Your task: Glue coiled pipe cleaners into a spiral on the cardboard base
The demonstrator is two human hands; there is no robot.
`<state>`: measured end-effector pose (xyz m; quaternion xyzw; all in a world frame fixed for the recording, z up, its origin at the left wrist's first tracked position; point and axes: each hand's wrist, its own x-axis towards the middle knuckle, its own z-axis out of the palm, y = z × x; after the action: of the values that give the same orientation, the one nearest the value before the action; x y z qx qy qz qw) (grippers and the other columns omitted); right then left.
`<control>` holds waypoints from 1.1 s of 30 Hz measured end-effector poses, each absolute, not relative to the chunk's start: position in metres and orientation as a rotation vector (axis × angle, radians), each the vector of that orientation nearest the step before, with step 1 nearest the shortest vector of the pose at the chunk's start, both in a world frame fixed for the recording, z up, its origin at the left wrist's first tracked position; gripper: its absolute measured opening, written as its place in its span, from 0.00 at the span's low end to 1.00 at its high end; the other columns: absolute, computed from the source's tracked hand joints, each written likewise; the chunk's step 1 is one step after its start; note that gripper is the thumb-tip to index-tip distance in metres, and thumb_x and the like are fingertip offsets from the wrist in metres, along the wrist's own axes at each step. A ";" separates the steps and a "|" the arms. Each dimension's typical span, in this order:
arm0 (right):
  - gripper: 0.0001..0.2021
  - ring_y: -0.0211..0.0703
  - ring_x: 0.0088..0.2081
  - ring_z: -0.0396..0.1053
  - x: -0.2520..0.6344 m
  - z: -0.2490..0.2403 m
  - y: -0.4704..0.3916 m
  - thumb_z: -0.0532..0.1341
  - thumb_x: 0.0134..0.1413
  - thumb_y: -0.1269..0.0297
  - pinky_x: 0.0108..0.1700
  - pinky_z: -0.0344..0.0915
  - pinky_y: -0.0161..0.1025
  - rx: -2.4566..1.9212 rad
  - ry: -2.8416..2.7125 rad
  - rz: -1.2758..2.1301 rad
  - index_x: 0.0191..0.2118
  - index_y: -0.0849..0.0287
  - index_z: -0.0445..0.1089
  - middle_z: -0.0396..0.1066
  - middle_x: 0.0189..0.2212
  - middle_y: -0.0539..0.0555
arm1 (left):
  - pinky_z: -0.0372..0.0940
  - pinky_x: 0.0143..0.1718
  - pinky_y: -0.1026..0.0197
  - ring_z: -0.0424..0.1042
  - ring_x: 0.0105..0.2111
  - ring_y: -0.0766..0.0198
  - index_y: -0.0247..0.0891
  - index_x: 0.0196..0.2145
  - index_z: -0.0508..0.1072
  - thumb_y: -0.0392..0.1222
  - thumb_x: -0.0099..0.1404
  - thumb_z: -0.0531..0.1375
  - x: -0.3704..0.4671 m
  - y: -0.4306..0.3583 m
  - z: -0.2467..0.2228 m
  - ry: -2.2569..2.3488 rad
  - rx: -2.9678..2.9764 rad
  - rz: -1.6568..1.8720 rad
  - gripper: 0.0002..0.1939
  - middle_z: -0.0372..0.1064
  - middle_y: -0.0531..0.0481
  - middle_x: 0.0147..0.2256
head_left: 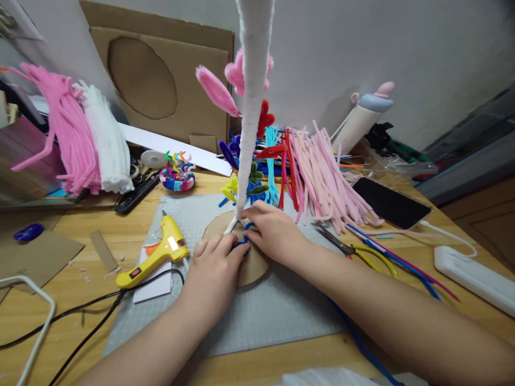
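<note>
A round wood slice lies on the grey cutting mat. From it rises a white wrapped stem, with pink, red, blue, green and yellow fuzzy petals showing around it. Low on the slice, a small blue fuzzy piece lies at the foot of the stem. My left hand is closed on the near-left side of the blue piece, over the slice. Pinched on the piece's upper right, my right hand is beside the stem's base.
A yellow glue gun with a black cord lies left of the mat. Yellow-handled scissors, a phone and a white power strip are at the right. Bundles of pink stems and white stems stand behind.
</note>
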<state>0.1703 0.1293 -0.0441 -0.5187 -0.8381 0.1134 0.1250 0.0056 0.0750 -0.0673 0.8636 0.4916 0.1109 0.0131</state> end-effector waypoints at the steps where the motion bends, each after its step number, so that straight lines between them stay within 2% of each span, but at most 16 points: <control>1: 0.13 0.48 0.49 0.64 0.173 -0.042 0.125 0.59 0.56 0.68 0.49 0.59 0.44 -1.427 -2.428 0.286 0.48 0.56 0.69 0.67 0.48 0.56 | 0.58 0.41 0.50 0.66 0.45 0.52 0.45 0.48 0.71 0.34 0.65 0.55 0.006 0.075 -0.067 1.533 2.686 0.343 0.15 0.69 0.48 0.45; 4: 0.12 0.47 0.49 0.63 0.180 -0.037 0.107 0.54 0.57 0.74 0.51 0.58 0.46 -1.201 -2.321 0.359 0.46 0.59 0.68 0.68 0.46 0.57 | 0.58 0.40 0.50 0.65 0.45 0.52 0.46 0.48 0.71 0.34 0.65 0.55 0.006 0.075 -0.065 1.525 2.680 0.326 0.15 0.69 0.48 0.44; 7: 0.16 0.39 0.45 0.68 0.187 -0.036 0.088 0.50 0.55 0.80 0.48 0.62 0.38 -1.149 -2.156 0.782 0.48 0.59 0.61 0.70 0.42 0.53 | 0.58 0.40 0.51 0.65 0.45 0.52 0.46 0.48 0.71 0.35 0.65 0.56 0.006 0.076 -0.064 1.516 2.681 0.317 0.14 0.68 0.48 0.43; 9: 0.18 0.39 0.45 0.68 0.190 -0.039 0.080 0.50 0.52 0.81 0.47 0.62 0.38 -1.209 -2.126 0.916 0.47 0.58 0.59 0.70 0.42 0.52 | 0.58 0.40 0.51 0.65 0.45 0.53 0.46 0.48 0.71 0.35 0.65 0.56 0.006 0.076 -0.064 1.515 2.682 0.320 0.14 0.68 0.48 0.43; 14: 0.19 0.45 0.47 0.64 0.193 -0.054 0.077 0.52 0.47 0.82 0.50 0.57 0.44 -1.276 -2.209 0.758 0.46 0.60 0.62 0.68 0.44 0.55 | 0.57 0.40 0.51 0.65 0.44 0.53 0.46 0.49 0.69 0.34 0.64 0.56 0.006 0.074 -0.066 1.499 2.683 0.358 0.16 0.69 0.48 0.43; 18: 0.20 0.46 0.47 0.63 0.193 -0.058 0.077 0.53 0.47 0.81 0.48 0.55 0.45 -1.250 -2.287 0.686 0.47 0.62 0.62 0.69 0.44 0.56 | 0.56 0.40 0.53 0.66 0.42 0.56 0.42 0.45 0.68 0.34 0.66 0.53 0.004 0.074 -0.064 1.521 2.547 0.484 0.11 0.70 0.48 0.41; 21: 0.22 0.48 0.48 0.63 0.192 -0.056 0.075 0.54 0.49 0.79 0.48 0.52 0.47 -1.229 -2.453 0.562 0.52 0.61 0.62 0.71 0.44 0.57 | 0.55 0.40 0.55 0.67 0.40 0.59 0.41 0.43 0.67 0.34 0.67 0.50 0.000 0.076 -0.060 1.508 2.418 0.567 0.10 0.71 0.50 0.39; 24: 0.22 0.49 0.49 0.63 0.190 -0.055 0.073 0.53 0.53 0.78 0.49 0.50 0.49 -1.196 -2.578 0.388 0.55 0.62 0.61 0.71 0.47 0.58 | 0.55 0.41 0.55 0.68 0.39 0.60 0.42 0.45 0.66 0.30 0.65 0.49 -0.007 0.076 -0.056 1.482 2.371 0.564 0.14 0.71 0.50 0.39; 28: 0.16 0.48 0.49 0.63 0.187 -0.060 0.069 0.52 0.56 0.75 0.52 0.47 0.50 -1.112 -2.675 0.164 0.51 0.61 0.64 0.68 0.53 0.59 | 0.55 0.43 0.53 0.69 0.40 0.59 0.42 0.49 0.64 0.26 0.61 0.47 -0.015 0.072 -0.051 1.423 2.412 0.491 0.22 0.72 0.49 0.41; 33: 0.15 0.49 0.49 0.63 0.183 -0.065 0.066 0.51 0.58 0.73 0.53 0.47 0.51 -1.094 -2.716 0.013 0.50 0.65 0.64 0.65 0.55 0.63 | 0.54 0.47 0.52 0.69 0.48 0.58 0.43 0.53 0.65 0.24 0.57 0.47 -0.017 0.066 -0.049 1.388 2.536 0.438 0.28 0.72 0.51 0.49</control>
<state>0.1829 0.0660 -0.0645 -0.3715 -0.9223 0.0045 0.1065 -0.0173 0.0660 -0.0491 0.8622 0.4719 0.1489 0.1085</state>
